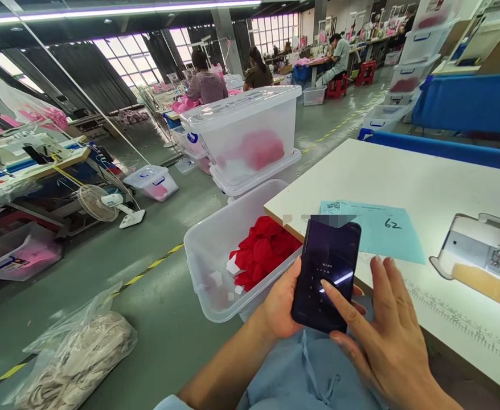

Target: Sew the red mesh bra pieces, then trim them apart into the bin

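Phone unlock in progress, near edge of the surface.
Left hand (282,307) grips the phone (327,273) from below; right hand (386,336) is spread, forefinger on the keypad screen. Judged: code entry begun, not completed. Red fabric (262,250) lies in the bin (207,250), untouched.

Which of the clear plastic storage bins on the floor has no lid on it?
The clear plastic bin of red fabric pieces beside the white table, nearest the left hand. The stacked bins behind it are lidded.
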Demonstrator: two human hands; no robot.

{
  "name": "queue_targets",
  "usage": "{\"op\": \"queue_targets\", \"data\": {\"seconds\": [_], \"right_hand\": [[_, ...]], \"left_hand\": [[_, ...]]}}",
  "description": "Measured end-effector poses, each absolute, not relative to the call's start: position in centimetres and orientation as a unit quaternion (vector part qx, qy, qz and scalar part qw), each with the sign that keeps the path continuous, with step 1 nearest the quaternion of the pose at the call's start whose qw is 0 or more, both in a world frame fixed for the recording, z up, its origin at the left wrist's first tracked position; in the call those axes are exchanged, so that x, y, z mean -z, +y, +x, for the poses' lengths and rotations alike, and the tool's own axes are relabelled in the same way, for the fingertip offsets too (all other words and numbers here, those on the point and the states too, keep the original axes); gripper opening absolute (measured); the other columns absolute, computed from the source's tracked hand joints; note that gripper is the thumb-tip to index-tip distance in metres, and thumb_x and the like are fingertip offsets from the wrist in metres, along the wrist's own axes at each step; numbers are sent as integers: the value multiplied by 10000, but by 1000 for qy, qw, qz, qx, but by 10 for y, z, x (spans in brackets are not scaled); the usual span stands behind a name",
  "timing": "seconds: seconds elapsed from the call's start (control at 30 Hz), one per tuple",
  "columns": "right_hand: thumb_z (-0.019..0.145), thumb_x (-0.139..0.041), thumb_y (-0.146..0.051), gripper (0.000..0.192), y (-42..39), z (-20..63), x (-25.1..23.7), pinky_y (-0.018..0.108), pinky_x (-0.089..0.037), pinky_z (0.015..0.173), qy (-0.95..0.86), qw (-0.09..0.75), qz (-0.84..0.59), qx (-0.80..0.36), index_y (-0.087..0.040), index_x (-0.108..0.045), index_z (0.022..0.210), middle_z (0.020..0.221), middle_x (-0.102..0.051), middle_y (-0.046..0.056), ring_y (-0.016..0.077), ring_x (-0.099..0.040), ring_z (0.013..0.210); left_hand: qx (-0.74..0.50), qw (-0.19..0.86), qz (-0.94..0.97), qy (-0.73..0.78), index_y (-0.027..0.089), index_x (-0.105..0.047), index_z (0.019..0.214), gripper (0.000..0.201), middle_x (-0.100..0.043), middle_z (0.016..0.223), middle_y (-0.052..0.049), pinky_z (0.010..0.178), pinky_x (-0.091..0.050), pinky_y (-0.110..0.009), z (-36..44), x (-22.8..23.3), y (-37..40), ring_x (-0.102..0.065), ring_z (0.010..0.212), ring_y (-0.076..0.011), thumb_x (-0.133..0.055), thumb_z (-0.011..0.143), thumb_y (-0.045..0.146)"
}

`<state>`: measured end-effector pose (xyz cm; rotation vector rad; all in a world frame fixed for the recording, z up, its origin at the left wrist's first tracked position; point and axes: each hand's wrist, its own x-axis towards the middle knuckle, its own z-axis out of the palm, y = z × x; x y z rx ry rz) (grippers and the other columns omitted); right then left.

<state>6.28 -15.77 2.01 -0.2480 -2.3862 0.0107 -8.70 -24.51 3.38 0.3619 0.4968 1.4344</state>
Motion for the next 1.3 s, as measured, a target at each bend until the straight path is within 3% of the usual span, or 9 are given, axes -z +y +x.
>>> {"op": "queue_targets", "data": {"seconds": [0.27, 0.47, 0.6, 0.73, 0.93, 1.13, 1.3], "right_hand": [[1001, -400, -407, 621, -155, 73, -14, 761, -373, 961, -929, 361, -81, -2, -305, -185, 1574, 1628, -63, 250, 511, -141, 1450], [1003, -397, -298, 595, -156, 85, -17, 679, -411, 1008, -904, 393, -147, -81, -392, -201, 1557, 1655, -50, 140, 469, -194, 1455], [999, -413, -272, 596, -156, 86, -14, 637, -430, 1023, -905, 392, -141, -87, -350, -226, 1559, 1648, -90, 162, 450, -254, 1442], [1003, -412, -286, 578, -156, 84, -7, 582, -459, 1032, -897, 408, -145, -94, -353, -246, 1553, 1648, -134, 122, 431, -317, 1423], [972, -478, -223, 625, -150, 87, 0, 488, -565, 919, -911, 391, -110, -64, -287, -265, 1556, 1621, -199, 183, 393, -381, 1402], [951, -506, -153, 690, -154, 84, -1, 500, -570, 923, -909, 389, -122, -85, -279, -224, 1568, 1617, -206, 175, 385, -397, 1394], [981, -478, -244, 660, -158, 73, -6, 584, -564, 882, -901, 387, -161, -108, -344, -190, 1566, 1641, -82, 186, 437, -346, 1407]], "left_hand": [[-671, 701, 131, 204, 76, -670, 1215, 699, -708, 1136, -177, 918, -461, -422, -92, -34, -246, -691, 970, -307, -298, 975, 617], [-688, 690, 122, 190, 39, -673, 1185, 722, -697, 1140, -202, 941, -447, -457, -92, -31, -244, -668, 979, -302, -298, 976, 618], [-688, 687, 124, 197, 25, -668, 1187, 737, -684, 1162, -215, 941, -446, -452, -91, -29, -244, -667, 980, -306, -346, 953, 645], [-685, 691, 116, 197, 34, -680, 1161, 703, -705, 1113, -185, 952, -445, -452, -89, -28, -244, -669, 977, -298, -371, 953, 630], [-677, 695, 140, 197, 85, -673, 1197, 676, -705, 1144, -177, 958, -427, -438, -87, -28, -245, -681, 978, -293, -374, 952, 639], [-672, 699, 144, 195, 115, -688, 1191, 663, -712, 1156, -160, 951, -435, -422, -85, -27, -245, -689, 983, -287, -392, 941, 653], [-665, 705, 125, 214, 154, -715, 1163, 587, -741, 1101, -115, 1021, -403, -386, -79, -24, -247, -689, 1013, -258, -440, 942, 623]]}}
